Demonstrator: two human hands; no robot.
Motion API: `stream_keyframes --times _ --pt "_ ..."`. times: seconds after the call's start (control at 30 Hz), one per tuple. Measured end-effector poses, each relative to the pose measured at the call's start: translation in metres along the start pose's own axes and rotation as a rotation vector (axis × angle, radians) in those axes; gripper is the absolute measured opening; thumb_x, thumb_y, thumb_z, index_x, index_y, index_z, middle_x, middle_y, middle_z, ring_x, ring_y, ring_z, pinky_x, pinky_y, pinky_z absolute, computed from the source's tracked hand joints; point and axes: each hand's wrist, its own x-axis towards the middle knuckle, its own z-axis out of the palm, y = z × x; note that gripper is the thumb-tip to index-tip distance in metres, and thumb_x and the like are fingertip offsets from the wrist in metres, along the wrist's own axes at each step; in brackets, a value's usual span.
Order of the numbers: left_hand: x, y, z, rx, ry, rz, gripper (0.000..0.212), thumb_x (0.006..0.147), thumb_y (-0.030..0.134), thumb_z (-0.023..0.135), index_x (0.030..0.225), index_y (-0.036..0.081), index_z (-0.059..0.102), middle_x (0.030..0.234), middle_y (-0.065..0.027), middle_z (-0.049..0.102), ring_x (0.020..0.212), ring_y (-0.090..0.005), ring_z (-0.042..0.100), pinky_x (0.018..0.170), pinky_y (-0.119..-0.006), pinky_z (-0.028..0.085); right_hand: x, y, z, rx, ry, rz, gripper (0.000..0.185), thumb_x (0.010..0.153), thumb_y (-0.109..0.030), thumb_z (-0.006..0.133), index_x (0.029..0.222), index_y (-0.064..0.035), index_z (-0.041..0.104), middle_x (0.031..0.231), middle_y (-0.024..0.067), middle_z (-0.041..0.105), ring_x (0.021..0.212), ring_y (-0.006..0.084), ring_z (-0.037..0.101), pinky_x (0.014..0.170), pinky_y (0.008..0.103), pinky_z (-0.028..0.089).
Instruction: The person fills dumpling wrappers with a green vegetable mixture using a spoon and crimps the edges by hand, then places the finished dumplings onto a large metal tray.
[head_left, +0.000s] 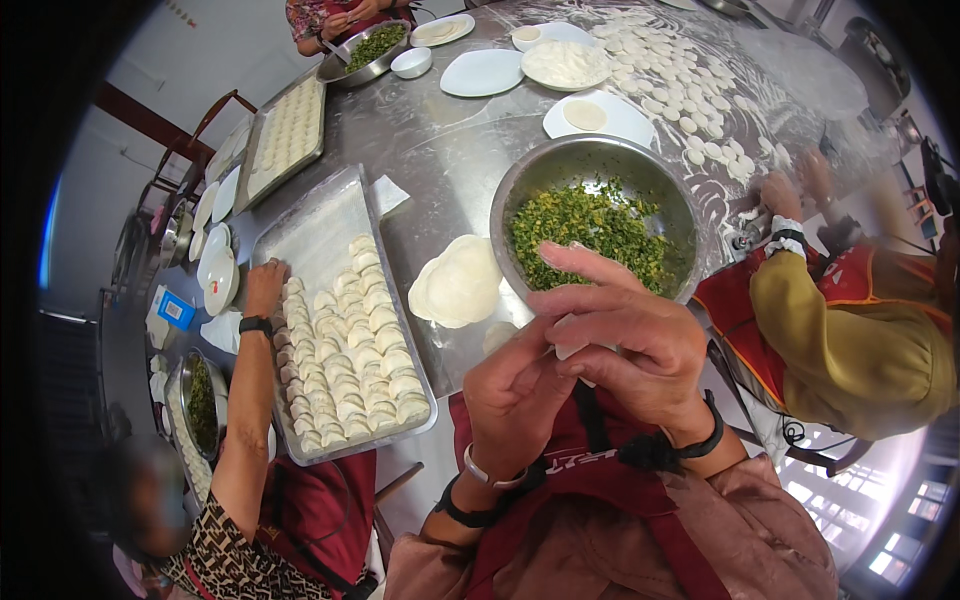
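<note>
My left hand (517, 382) and my right hand (637, 341) meet in front of my chest, fingers bent around a small piece of pale dough (571, 346). Most of the dough is hidden by the fingers, so its shape cannot be made out. Just beyond my right hand stands a large steel bowl (504, 217) with chopped green and yellow filling (589, 221). To its left a stack of round dough wrappers (456, 281) lies on the steel table (442, 187). Farther left, a metal tray (424, 420) holds rows of folded dumplings (352, 345).
A co-worker's hand (266, 289) touches the tray's left side. Another co-worker's hands (787, 191) work at the right, near many floured dough pieces (690, 97). Beyond the bowl are a plate with a wrapper (555, 124), a plate of flour (566, 64) and a second dumpling tray (244, 191).
</note>
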Motion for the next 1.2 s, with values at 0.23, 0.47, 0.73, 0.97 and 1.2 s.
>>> stream_keyframes --times 0.23,0.47,0.73,0.97,1.2 --pt "0.001 0.004 0.0 0.093 -0.046 0.073 0.037 0.092 0.003 0.061 0.125 -0.011 0.053 0.115 -0.0124 0.064 0.101 -0.0125 0.059 0.087 -0.026 0.049 0.001 0.003 -0.004 -0.082 -0.103 -0.079 0.016 0.077 -0.014 0.074 0.081 0.0006 0.069 0.099 0.0167 0.071 0.119 0.0419 0.056 0.103 0.0514 0.039" --pt "0.002 0.005 0.004 0.107 0.047 0.122 0.042 0.09 -0.001 0.063 0.129 -0.011 0.05 0.12 -0.0132 0.062 0.102 -0.0123 0.059 0.087 -0.025 0.048 -0.003 -0.003 0.01 0.07 0.108 0.05 0.016 0.074 -0.013 0.074 0.084 -0.0011 0.07 0.098 0.0114 0.072 0.121 0.0399 0.055 0.105 0.0534 0.035" --pt "-0.001 0.002 -0.001 0.086 0.025 0.121 0.044 0.089 -0.003 0.063 0.129 -0.012 0.047 0.124 -0.0157 0.059 0.112 -0.0183 0.057 0.098 -0.03 0.045 -0.003 0.004 0.005 -0.037 -0.004 -0.041 0.023 0.081 -0.024 0.073 0.085 -0.0018 0.072 0.097 0.0138 0.072 0.124 0.043 0.051 0.11 0.0565 0.025" --pt "-0.003 0.002 0.002 -0.074 0.045 0.094 0.055 0.088 -0.005 0.061 0.136 -0.014 0.037 0.133 -0.0197 0.05 0.122 -0.0236 0.05 0.102 -0.035 0.043 -0.008 0.003 0.014 -0.036 0.092 -0.002 0.019 0.076 -0.011 0.072 0.094 -0.0036 0.071 0.109 0.011 0.07 0.13 0.0417 0.046 0.112 0.0568 0.019" --pt "0.008 0.018 0.006 -0.655 0.013 -0.193 0.055 0.099 0.018 0.047 0.141 -0.011 0.029 0.133 -0.0184 0.049 0.121 -0.0246 0.052 0.103 -0.041 0.043 -0.002 0.008 0.013 -0.095 0.071 0.019 0.037 0.086 -0.033 0.066 0.099 0.0008 0.071 0.117 0.0168 0.066 0.135 0.0449 0.036 0.112 0.0563 0.018"
